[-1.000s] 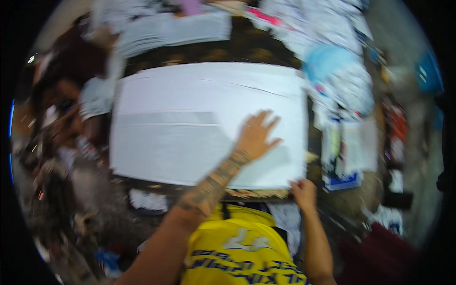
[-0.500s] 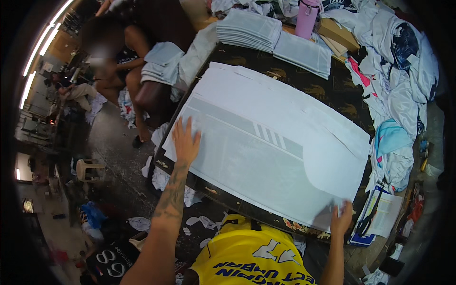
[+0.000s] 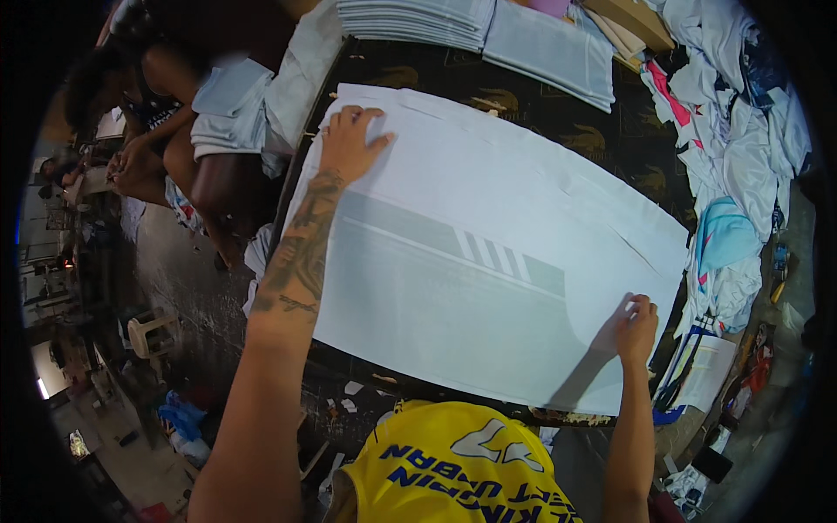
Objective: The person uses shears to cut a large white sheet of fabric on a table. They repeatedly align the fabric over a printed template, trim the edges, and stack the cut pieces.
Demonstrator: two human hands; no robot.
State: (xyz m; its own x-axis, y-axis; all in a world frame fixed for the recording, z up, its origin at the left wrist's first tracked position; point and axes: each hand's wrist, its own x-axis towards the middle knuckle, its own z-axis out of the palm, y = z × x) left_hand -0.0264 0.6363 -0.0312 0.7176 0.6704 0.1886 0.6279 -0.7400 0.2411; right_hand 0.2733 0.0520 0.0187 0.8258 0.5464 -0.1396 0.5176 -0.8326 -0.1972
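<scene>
A large white sheet [image 3: 453, 340] lies spread on a dark table, bearing a pale grey printed panel with a band and slanted stripes. Whether it is paper or cloth I cannot tell. My left hand [image 3: 351, 141] rests near its far left corner, with the thumb apart and the fingers slightly bent. Over the right part of the sheet is my right hand [image 3: 638, 329], its fingers loosely curled and apart, with nothing visible in them. It casts a long shadow, and I cannot tell whether it touches the sheet.
Folded light grey cloths [image 3: 549, 57] are piled along the far edge of the dark table [image 3: 488, 87]. White fabric [image 3: 741, 148] is heaped at the right, above a booklet [image 3: 706, 370]. A seated person [image 3: 157, 105] is at the left, beside more folded cloths [image 3: 231, 105].
My left hand has moved from the sheet's left edge to its far left corner. My right hand has left the near right edge and moved farther up over the sheet. The view has shifted.
</scene>
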